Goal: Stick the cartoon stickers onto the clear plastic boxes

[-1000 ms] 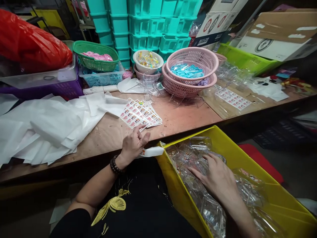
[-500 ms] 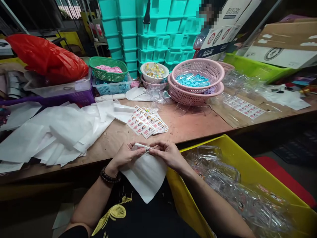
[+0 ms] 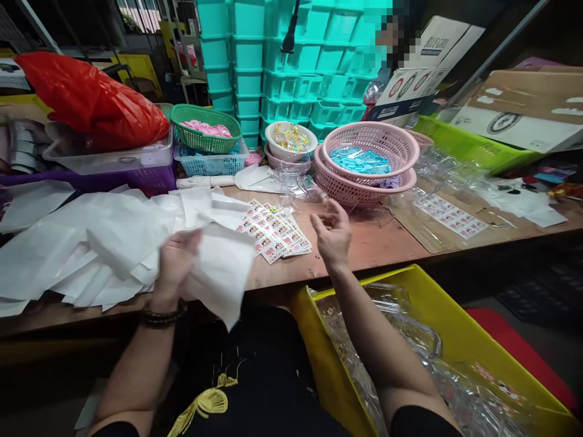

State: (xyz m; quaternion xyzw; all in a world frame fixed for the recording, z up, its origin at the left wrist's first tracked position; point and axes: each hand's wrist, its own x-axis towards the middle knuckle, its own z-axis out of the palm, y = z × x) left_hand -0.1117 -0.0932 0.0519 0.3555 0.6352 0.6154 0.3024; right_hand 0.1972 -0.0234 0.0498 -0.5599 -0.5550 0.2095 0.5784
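- Left hand [image 3: 177, 258]: clamped on a white sheet [image 3: 223, 267] by its left edge; fingers motion-blurred.
- White sheet: hangs off to the right of that hand, roughly along a down-right slant, free corner dipping past the front edge of the surface [image 3: 364, 243].
- Right hand [image 3: 334, 233]: thumb and fingers apart, raised over the surface, well apart from the sheet; left hand is the nearer one to it, and holds it.
- Key relation: pile of white sheets [image 3: 122, 237] lies just left of and behind the left hand; held sheet overlaps it in view, contact can't be told.
- Clear plastic pieces [image 3: 296, 182] sit beyond the right fingertips, slightly left; touching or not, can't tell.
- Sticker sheets [image 3: 273, 230] fan out between the hands; pink baskets [image 3: 364, 193] behind the right hand.
- Yellow bin [image 3: 450, 321] with clear cases [image 3: 473, 388], under the right forearm.
- Versus half a second ago: both hands were together on the sheet; now right has let go and moved up, left has carried the sheet leftward. Sticker fan unchanged.
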